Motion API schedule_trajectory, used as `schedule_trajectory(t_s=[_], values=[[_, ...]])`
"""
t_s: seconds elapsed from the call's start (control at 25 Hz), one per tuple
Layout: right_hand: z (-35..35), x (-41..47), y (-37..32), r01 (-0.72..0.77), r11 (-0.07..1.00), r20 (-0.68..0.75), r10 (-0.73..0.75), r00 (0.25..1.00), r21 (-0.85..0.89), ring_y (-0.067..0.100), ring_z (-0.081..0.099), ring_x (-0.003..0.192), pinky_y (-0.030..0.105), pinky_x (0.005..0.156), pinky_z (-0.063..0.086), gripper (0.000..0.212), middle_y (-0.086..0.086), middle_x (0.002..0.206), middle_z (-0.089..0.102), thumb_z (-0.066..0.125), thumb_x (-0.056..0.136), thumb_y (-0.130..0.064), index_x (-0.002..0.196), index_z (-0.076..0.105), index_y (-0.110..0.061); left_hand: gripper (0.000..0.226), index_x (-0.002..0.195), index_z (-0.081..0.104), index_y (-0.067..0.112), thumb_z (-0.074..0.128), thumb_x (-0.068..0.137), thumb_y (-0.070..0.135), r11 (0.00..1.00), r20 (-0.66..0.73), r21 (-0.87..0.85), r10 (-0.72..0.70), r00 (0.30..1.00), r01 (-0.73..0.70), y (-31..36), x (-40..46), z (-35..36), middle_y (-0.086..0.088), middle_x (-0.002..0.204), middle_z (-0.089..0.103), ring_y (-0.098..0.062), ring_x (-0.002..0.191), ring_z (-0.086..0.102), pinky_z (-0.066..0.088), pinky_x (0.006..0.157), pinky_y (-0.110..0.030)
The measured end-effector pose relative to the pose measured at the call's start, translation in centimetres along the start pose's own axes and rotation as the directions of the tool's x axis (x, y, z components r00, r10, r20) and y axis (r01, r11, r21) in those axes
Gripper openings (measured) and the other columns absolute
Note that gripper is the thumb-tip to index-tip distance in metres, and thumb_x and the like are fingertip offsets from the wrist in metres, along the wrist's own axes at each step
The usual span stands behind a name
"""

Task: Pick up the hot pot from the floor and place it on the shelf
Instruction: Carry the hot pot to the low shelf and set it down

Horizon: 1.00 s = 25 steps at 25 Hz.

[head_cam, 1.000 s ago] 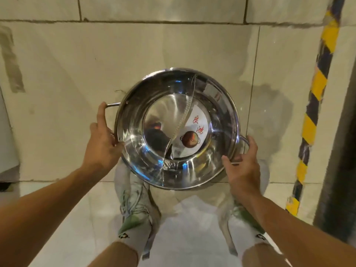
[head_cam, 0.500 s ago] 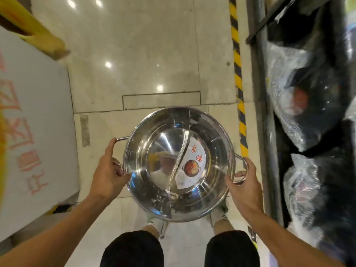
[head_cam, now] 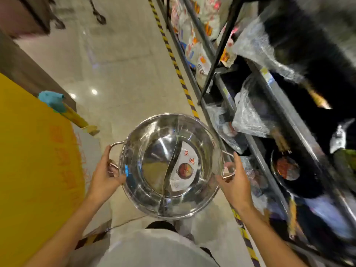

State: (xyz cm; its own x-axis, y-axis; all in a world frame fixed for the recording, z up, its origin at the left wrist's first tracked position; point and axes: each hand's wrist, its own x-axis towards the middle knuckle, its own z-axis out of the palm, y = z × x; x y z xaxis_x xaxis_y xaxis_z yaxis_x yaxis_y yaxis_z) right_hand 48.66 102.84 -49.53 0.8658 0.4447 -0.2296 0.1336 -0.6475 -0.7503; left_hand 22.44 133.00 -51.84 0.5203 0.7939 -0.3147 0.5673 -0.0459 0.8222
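Observation:
A shiny steel hot pot with a curved divider and a white label inside hangs level in front of my body, well above the floor. My left hand grips its left wire handle. My right hand grips the right wire handle. The dark metal shelf runs along the right side, its tiers full of plastic-wrapped black pans. The pot's right edge is close to the shelf's front rail, apart from it.
A yellow-and-black hazard stripe runs on the tiled floor along the shelf's foot. A yellow board with red lettering stands at the left, a blue-tipped stick behind it. Packaged goods fill the shelf farther away.
The pot has risen with both hands still on its handles. The view has swung up and to the right, from the floor tiles to the shelf with wrapped pans.

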Motion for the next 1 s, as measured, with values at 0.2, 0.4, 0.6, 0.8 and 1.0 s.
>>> schedule_trajectory(t_s=[0.2, 0.4, 0.6, 0.8, 1.0], values=[[-4.5, -8.4, 2.3, 0.046, 0.998, 0.034, -0.048, 0.998, 0.053, -0.005, 0.06, 0.092, 0.008, 0.078, 0.046, 0.114, -0.015, 0.123, 0.056, 0.087, 0.074, -0.043, 0.161, 0.014, -0.033, 0.112, 0.154, 0.02, 0.039, 0.086, 0.07, 0.007, 0.992, 0.065, 0.015, 0.127, 0.99, -0.128, 2.4, -7.5, -1.0, -0.01, 0.082, 0.058, -0.024, 0.073, 0.061, 0.057, 0.072, -0.043], [-8.2, -16.6, 6.7, -0.029, 0.991, -0.078, 0.039, 0.996, 0.127, -0.012, 0.061, 0.092, 0.015, 0.077, 0.054, 0.109, -0.028, 0.112, 0.056, 0.087, 0.073, -0.038, 0.157, 0.017, -0.045, 0.113, 0.155, 0.012, 0.04, 0.086, 0.072, 0.018, 0.962, 0.187, 0.165, 0.185, 0.965, -0.217, 4.6, -14.1, 1.2, -0.006, 0.095, 0.059, -0.022, 0.081, 0.066, 0.056, 0.074, -0.034], [-10.7, -27.5, 11.9, -0.128, 0.968, -0.308, 0.192, 0.932, 0.213, 0.003, 0.062, 0.11, 0.035, 0.09, 0.058, 0.106, -0.011, 0.125, 0.06, 0.087, 0.073, -0.038, 0.156, 0.02, -0.044, 0.112, 0.154, 0.014, 0.039, 0.085, 0.073, 0.01, 0.933, 0.416, 0.085, 0.285, 0.863, -0.349, 6.8, -16.9, 5.9, -0.008, 0.1, 0.057, -0.025, 0.078, 0.066, 0.055, 0.065, -0.027], [-10.2, -40.1, 15.1, -0.311, 0.915, -0.492, 0.401, 0.773, 0.258, 0.004, 0.064, 0.108, 0.035, 0.088, 0.057, 0.107, -0.011, 0.14, 0.056, 0.08, 0.072, -0.056, 0.154, 0.01, -0.052, 0.114, 0.156, 0.017, 0.032, 0.087, 0.069, 0.008, 0.846, 0.669, 0.029, 0.38, 0.639, -0.533, 8.3, -20.0, 10.9, -0.009, 0.085, 0.061, -0.03, 0.075, 0.065, 0.056, 0.068, -0.037], [-7.8, -53.2, 16.3, -0.389, 0.836, -0.627, 0.547, 0.554, 0.386, -0.004, 0.064, 0.093, 0.02, 0.073, 0.058, 0.112, -0.02, 0.119, 0.059, 0.089, 0.069, -0.045, 0.149, 0.014, -0.064, 0.117, 0.157, 0.016, 0.029, 0.089, 0.067, 0.009, 0.751, 0.848, -0.034, 0.371, 0.378, -0.659, 8.3, -26.4, 15.2, -0.016, 0.089, 0.059, -0.027, 0.074, 0.062, 0.058, 0.073, -0.043]])
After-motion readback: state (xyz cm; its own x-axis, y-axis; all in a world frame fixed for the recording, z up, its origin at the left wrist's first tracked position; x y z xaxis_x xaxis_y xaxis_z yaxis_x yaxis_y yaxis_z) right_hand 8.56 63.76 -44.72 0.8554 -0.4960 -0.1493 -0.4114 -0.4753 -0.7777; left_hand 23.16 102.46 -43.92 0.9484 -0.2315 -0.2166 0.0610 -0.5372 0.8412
